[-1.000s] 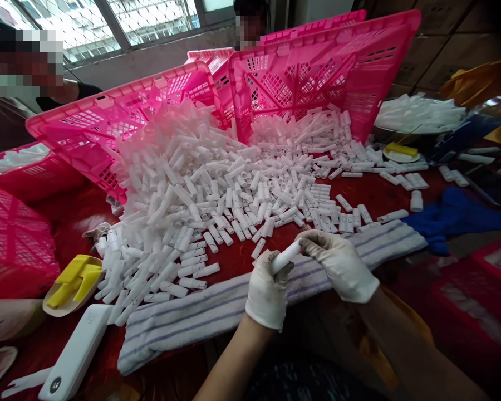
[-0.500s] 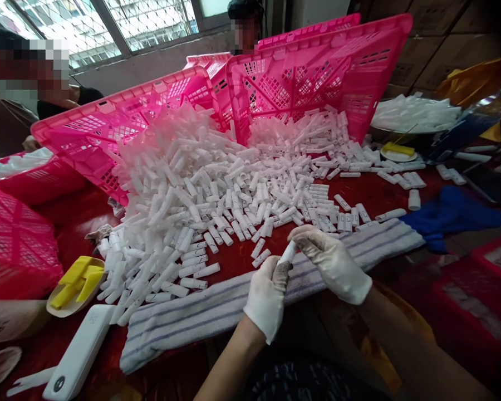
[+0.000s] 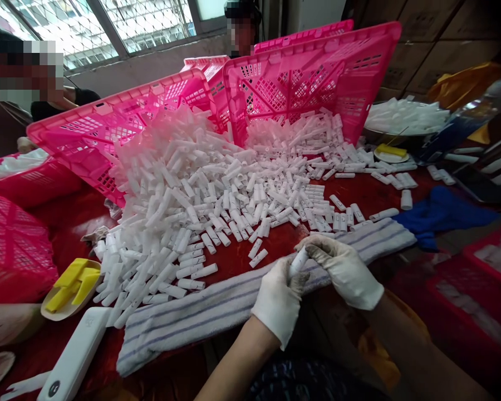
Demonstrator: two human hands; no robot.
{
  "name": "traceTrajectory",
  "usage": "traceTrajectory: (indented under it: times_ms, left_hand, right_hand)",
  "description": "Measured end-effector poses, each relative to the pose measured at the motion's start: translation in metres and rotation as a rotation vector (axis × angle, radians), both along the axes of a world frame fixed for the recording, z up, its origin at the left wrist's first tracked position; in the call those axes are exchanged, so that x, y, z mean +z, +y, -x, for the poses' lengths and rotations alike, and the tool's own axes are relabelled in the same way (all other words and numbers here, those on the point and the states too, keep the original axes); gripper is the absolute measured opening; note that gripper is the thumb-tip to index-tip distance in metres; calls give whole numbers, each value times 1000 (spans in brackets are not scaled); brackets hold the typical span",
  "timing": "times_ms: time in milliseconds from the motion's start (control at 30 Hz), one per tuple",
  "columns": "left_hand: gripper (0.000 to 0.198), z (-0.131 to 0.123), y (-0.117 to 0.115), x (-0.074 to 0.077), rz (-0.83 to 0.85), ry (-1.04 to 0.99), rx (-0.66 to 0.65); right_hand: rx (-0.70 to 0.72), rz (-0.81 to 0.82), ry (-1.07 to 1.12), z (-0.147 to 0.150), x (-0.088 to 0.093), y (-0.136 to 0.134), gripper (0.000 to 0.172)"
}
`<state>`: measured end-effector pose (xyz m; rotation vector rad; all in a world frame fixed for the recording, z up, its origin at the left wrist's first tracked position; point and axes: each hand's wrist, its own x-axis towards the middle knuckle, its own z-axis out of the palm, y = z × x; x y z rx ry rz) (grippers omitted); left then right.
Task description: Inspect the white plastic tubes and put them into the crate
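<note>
My left hand (image 3: 279,298), in a white glove with greyed fingertips, is closed around the lower part of a small white plastic tube (image 3: 298,263). The fingers of my right hand (image 3: 342,267), gloved the same way, pinch the tube's upper end. Dark printing shows on the tube's side, and it is tilted up to the right. Both hands are above the striped towel (image 3: 183,320) along the table's near edge. Beyond them lies a large heap of similar white tubes (image 3: 200,172), with a few loose ones nearest my hands.
Pink crates (image 3: 300,78) lie tipped behind the heap. At left are a dish with yellow pieces (image 3: 73,284) and a white oblong device (image 3: 75,356). A blue cloth (image 3: 446,214) and a full bowl of tubes (image 3: 407,117) are at right. Two people are beyond.
Both hands have shifted slightly right and down with the tube. My right fingers have curled further over its upper end. The view has moved a little.
</note>
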<state>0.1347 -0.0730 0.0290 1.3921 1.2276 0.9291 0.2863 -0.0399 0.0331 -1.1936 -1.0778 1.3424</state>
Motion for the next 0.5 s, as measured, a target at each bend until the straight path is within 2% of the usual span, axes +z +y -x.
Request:
traceTrajectory:
  times_ms: [133, 200, 300, 367, 500]
  left_hand:
    - [31, 2, -2, -17, -368, 348, 105]
    - [33, 3, -3, -23, -459, 400, 135]
    - [32, 3, -3, -22, -585, 378, 193]
    - [30, 1, -2, -18, -591, 332, 212]
    - [28, -2, -3, -12, -513, 248, 212]
  right_hand:
    - [-28, -33, 15, 7, -2, 1, 21]
    - [-34, -68, 12, 10, -1, 1, 20]
    - [-52, -108, -27, 13, 5, 1, 19]
    - [-58, -122, -60, 16, 9, 0, 19]
    - [20, -62, -26, 23, 16, -4, 21]
